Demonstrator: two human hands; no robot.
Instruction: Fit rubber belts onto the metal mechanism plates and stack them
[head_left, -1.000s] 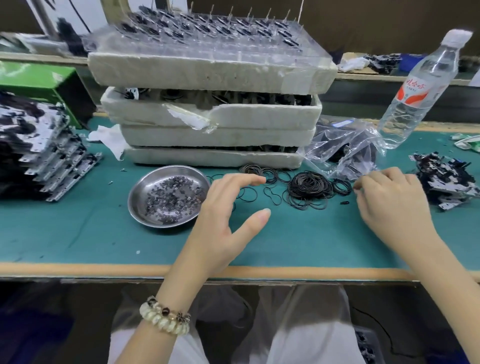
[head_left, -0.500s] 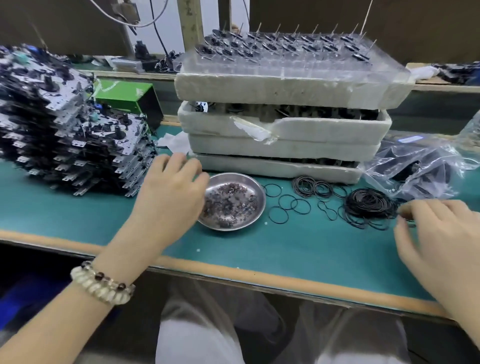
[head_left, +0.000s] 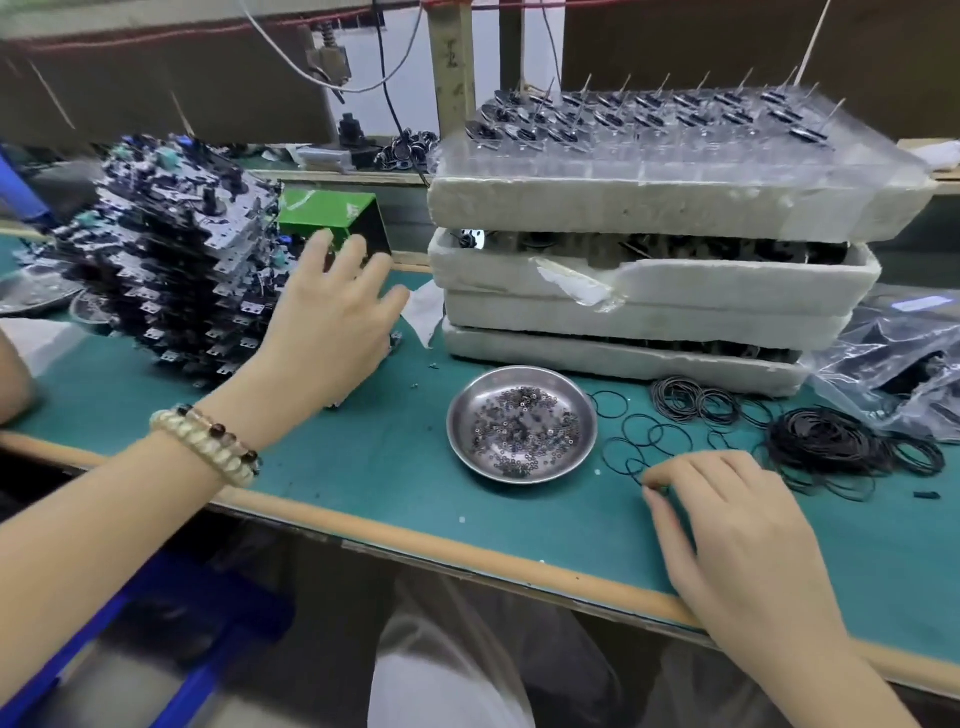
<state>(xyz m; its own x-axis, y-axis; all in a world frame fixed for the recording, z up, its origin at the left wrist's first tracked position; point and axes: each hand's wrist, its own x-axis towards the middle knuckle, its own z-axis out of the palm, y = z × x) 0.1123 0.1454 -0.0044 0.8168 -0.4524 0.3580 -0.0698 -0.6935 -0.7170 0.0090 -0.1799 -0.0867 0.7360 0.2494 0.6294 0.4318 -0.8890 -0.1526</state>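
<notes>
Rubber belts (head_left: 826, 441) lie in a black tangled heap on the green desk (head_left: 395, 467), toward my right, with several loose belts (head_left: 649, 431) scattered flat between the heap and a round steel dish (head_left: 457, 415) of small rings. On the head camera, the mechanism plates (head_left: 171, 270) stand in a tall, leaning stack at the far left of the desk. The left grip (head_left: 332, 332), a beaded bracelet (head_left: 208, 441) on its wrist, is spread with straight fingers against the right side of that stack. I see nothing closed in it. The right grip (head_left: 737, 525) is curled, with its fingertips (head_left: 649, 480) down on the desk at the nearest loose belt. I cannot tell whether the belt is pinched or only touched. Behind the dish sit white foam trays (head_left: 649, 291) piled on one another, the top one carrying rows of small parts under clear plastic. A crumpled clear bag (head_left: 893, 364) lies just right of the trays, and a green box (head_left: 327, 218) stands behind the plate stack.
</notes>
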